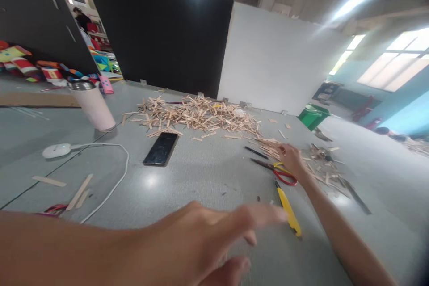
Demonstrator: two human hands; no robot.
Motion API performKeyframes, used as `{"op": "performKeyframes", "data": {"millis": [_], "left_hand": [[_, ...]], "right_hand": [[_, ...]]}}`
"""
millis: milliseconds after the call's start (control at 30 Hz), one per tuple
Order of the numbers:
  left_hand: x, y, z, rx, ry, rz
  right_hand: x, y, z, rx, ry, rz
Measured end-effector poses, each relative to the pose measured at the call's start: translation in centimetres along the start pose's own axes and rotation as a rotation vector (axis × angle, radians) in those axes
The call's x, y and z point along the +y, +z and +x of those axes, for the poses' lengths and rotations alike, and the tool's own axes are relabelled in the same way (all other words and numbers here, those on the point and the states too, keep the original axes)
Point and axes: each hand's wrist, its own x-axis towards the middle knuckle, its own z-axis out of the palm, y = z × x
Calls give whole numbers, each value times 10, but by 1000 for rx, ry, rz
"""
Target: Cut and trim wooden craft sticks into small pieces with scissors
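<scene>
Scissors [279, 172], red and yellow handles, lie flat on the grey surface [201, 174]; my right hand [291, 159] rests over the handle end, fingers curled down, touching the handles and the edge of a small stack of wooden sticks [270, 146]. Whether the fingers actually grip anything I cannot tell. A black pen [255, 152] lies just beside the scissor blades. Yellow utility knife [288, 212] lies near my right forearm, pointing away from me.

My left hand [214, 241] hovers in the foreground, blurred, fingers spread and loose, holding nothing, its fingertips close to the knife in the picture.

Farther out: a large heap of sticks [197, 114] mid-surface, a dark phone [161, 149] face up in front of it, a pink tumbler [94, 103] to the left, a white cable [110, 187] looping from a round white puck [56, 150]. Stray scraps [323, 163] beyond my right hand; green bin [313, 116] off the far edge.
</scene>
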Motion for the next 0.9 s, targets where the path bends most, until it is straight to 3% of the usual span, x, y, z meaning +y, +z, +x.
{"op": "performKeyframes", "data": {"millis": [100,233,333,433,533,767,900], "left_hand": [[-13,10,24,-84,37,86],[-47,49,51,-237,209,51],[-67,84,60,-216,239,184],[-80,110,58,-197,177,259],[-94,126,51,-163,201,265],[-131,142,38,-120,143,123],[-141,142,37,-108,96,-72]], "right_hand": [[-30,-5,-6,-128,-126,92],[-77,-7,-21,-414,-335,219],[-105,-7,-37,-619,-466,276],[-120,-6,-50,-721,-532,288],[-118,-6,-54,-670,-512,263],[-67,3,-18,-213,-218,94],[-46,8,-6,-176,-173,50]]}}
